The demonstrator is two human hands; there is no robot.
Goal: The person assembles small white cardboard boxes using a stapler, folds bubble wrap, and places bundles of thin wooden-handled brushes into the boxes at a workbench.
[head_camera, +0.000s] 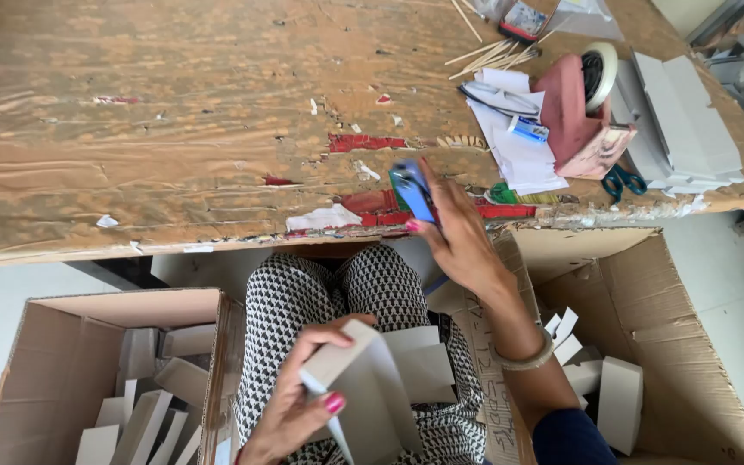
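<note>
My left hand point(290, 405) grips a folded white cardboard box point(372, 387) over my lap, thumb on its top flap. My right hand point(458, 237) is raised at the near edge of the worn wooden table point(174, 129) and holds a blue phone point(412, 191) upright, its back facing me. A bangle circles my right wrist. My lap wears black-and-white patterned cloth.
A brown carton point(53, 362) at my left holds several folded white boxes. Another carton point(647, 293) at my right holds more. On the table's right sit a pink tape dispenser point(583, 112), papers, wooden sticks, blue-handled scissors point(623, 182) and a stack of flat grey card point(682, 120).
</note>
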